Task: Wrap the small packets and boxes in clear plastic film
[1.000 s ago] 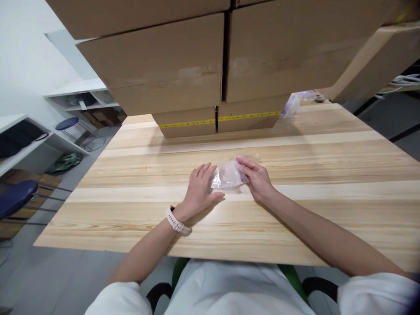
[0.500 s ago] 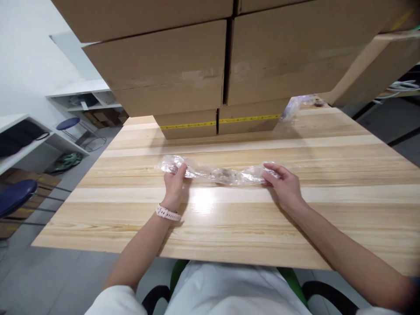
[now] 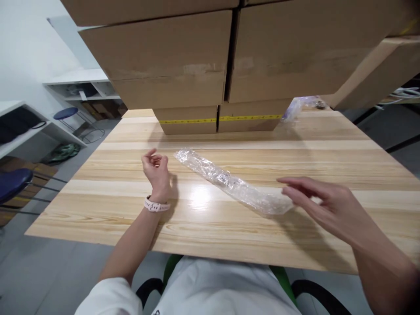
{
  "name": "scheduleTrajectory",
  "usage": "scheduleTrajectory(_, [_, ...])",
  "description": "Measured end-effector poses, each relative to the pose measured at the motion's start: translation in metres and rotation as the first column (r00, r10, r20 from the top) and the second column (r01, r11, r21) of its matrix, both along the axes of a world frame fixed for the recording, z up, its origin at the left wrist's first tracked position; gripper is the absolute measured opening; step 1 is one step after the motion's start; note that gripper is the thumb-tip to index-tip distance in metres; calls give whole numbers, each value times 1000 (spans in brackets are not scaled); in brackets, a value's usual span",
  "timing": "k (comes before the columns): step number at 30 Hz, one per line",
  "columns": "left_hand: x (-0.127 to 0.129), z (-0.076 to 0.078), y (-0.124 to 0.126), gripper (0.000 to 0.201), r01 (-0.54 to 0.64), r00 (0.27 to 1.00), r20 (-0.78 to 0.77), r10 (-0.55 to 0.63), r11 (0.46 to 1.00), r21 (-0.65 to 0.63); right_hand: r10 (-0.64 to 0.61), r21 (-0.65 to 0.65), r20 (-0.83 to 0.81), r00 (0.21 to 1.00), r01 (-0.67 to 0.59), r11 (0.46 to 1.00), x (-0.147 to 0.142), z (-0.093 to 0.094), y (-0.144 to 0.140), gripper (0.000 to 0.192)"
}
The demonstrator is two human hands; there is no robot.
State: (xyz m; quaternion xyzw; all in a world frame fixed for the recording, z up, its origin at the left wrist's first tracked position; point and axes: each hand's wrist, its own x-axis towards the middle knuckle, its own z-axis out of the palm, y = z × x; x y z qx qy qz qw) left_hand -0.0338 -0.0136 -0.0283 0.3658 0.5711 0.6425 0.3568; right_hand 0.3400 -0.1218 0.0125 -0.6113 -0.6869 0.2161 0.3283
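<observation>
Left hand (image 3: 156, 168) sat raised off the worktop (image 3: 131, 205) when I looked, fingers loosely curled and grasping nothing, a pale watch (image 3: 155, 205) on its wrist. It hung just beside the far end of the bag (image 3: 229, 183) but was not touching it. I saw the bag as a long, crumpled strip of clear plastic lying flat on the wood, running on a slant from upper left to lower right, its near end the wider one. Something small and dark showed through the film about midway along; I could not tell what it was.

Further right, my right hand (image 3: 328, 205) hovered with its fingers spread and stretched toward the bag's near end. It was released, gripping nothing, and its fingertips (image 3: 288, 191) were at the plastic's edge; I could not tell whether they touched it.

Behind the bag, stacked boxes (image 3: 183, 65) stood at the back of the worktop, the lowest ones banded with yellow tape (image 3: 187, 121). At the right end of that stack lay a second clump of clear plastic (image 3: 300, 104), well apart from both hands.
</observation>
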Motion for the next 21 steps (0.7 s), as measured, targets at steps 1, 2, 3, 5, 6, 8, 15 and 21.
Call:
scheduleTrajectory(1, [5,2,-5,29,52,998,-32,-51,998,28,27,42,35,999,-29,999,-12,-1,14,38])
scheduleTrajectory(2, [12,2,-11,22,119,992,-41,-118,993,20,68,52,78,995,-72,996,-24,-5,30,37])
scheduleTrajectory(3, [20,2,-17,17,213,976,-36,-214,977,-26,125,25,126,984,-130,991,-35,-11,46,35])
scheduleTrajectory(5, [36,0,-30,22,458,888,40,-459,869,-188,227,-53,166,959,-222,974,-56,-27,75,31])
scheduleTrajectory(6, [42,-1,-36,28,548,835,107,-540,797,-256,278,-91,165,946,-266,960,-64,-35,86,31])
scheduleTrajectory(8, [48,-3,-42,42,639,769,247,-589,698,-322,341,-146,124,932,-323,935,-80,-47,96,30])
scheduleTrajectory(15, [44,-6,-35,59,712,666,498,-556,673,-200,317,-218,-206,926,-359,907,-121,-42,63,35])
scheduleTrajectory(21, [46,-11,-36,59,708,654,512,-557,689,-154,207,-273,-461,863,-361,892,-133,-48,57,40])
